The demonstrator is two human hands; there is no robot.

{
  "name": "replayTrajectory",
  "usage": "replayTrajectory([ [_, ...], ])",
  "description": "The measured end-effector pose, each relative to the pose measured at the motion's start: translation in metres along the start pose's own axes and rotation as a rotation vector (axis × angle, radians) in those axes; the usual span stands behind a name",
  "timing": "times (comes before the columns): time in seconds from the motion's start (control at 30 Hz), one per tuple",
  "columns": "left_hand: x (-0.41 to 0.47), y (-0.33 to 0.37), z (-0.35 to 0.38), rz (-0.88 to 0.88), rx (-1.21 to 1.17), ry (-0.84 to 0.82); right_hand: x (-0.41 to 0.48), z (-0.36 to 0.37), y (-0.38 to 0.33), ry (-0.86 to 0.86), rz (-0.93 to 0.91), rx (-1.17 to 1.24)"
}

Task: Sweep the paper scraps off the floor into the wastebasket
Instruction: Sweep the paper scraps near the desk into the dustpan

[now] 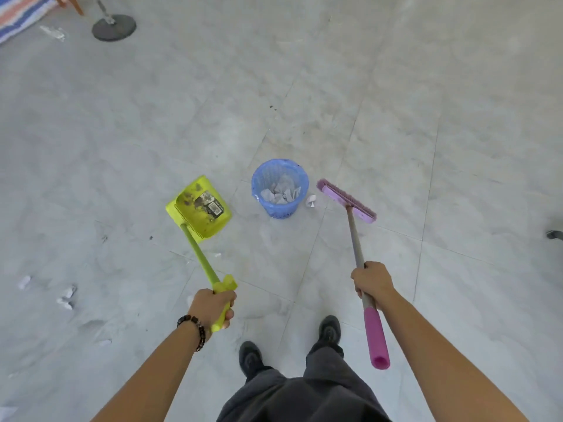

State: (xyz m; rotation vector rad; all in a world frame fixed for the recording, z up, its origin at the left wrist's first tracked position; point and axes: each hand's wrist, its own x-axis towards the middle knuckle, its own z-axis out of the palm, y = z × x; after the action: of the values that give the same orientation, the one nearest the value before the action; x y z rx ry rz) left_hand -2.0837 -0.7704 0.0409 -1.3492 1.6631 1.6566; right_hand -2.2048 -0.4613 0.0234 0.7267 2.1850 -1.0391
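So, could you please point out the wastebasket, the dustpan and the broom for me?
wastebasket (280,210): head view, on its blue outer wall.
dustpan (210,229): head view, on the yellow pan's near part.
broom (347,201): head view, on its purple brush head.

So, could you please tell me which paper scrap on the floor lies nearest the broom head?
The scrap right beside the wastebasket, between it and the broom head. The other scraps lie far left, past the dustpan.

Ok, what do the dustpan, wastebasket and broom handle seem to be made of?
Dustpan: translucent yellow-green plastic, glossy; light passes through it. Wastebasket: blue plastic, moulded lattice wall. Broom handle: dull grey shaft, probably metal, though painted wood is possible; pink grip looks like foam or soft plastic.
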Motion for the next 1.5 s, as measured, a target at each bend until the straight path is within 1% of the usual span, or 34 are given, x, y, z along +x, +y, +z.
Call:
replayTrajectory([
  [0.27, 0.003, -0.064, -0.006, -0.259, -0.184, -0.036, 0.101, 0.04, -0.026, 0.01, 0.007, -0.098],
  [0.43, 0.015, -0.069, -0.003, -0.377, -0.296, -0.129, 0.135, 0.054, -0.012, -0.035, 0.026, -0.281],
  [0.5, 0.021, -0.06, -0.001, -0.408, -0.264, -0.188, 0.132, 0.052, 0.003, -0.095, 0.035, -0.388],
  [0.63, 0.03, -0.043, -0.001, -0.439, -0.165, -0.274, 0.09, 0.039, 0.035, -0.196, 0.053, -0.427],
  [0.8, 0.041, -0.028, -0.01, -0.449, -0.145, -0.288, 0.042, -0.004, 0.073, -0.219, 0.023, -0.457],
  [0.9, 0.043, -0.017, -0.017, -0.404, -0.139, -0.263, 0.022, -0.014, 0.084, -0.212, 0.008, -0.469],
  [0.97, 0.046, -0.009, -0.026, -0.347, -0.015, -0.228, 0.012, -0.01, 0.085, -0.214, -0.018, -0.466],
  [1.07, 0.05, -0.008, -0.038, -0.275, 0.335, -0.172, 0.007, 0.009, 0.076, -0.205, -0.061, -0.491],
  [1.13, 0.05, -0.017, -0.038, -0.222, 0.531, -0.097, 0.01, 0.03, 0.064, -0.206, -0.085, -0.547],
  [1.23, 0.053, -0.037, -0.029, -0.069, 0.844, 0.01, 0.006, 0.063, 0.045, -0.258, -0.106, -0.65],
  [1.27, 0.054, -0.041, -0.025, -0.023, 0.904, 0.041, 0.005, 0.072, 0.041, -0.286, -0.112, -0.688],
  [1.33, 0.057, -0.044, -0.02, 0.015, 0.923, 0.069, -0.005, 0.084, 0.035, -0.349, -0.074, -0.708],
  [1.43, 0.061, -0.04, -0.021, -0.01, 0.867, 0.077, -0.025, 0.082, 0.031, -0.462, 0.039, -0.624],
  [1.5, 0.063, -0.036, -0.021, -0.034, 0.802, 0.063, -0.033, 0.065, 0.025, -0.487, 0.089, -0.539],
])
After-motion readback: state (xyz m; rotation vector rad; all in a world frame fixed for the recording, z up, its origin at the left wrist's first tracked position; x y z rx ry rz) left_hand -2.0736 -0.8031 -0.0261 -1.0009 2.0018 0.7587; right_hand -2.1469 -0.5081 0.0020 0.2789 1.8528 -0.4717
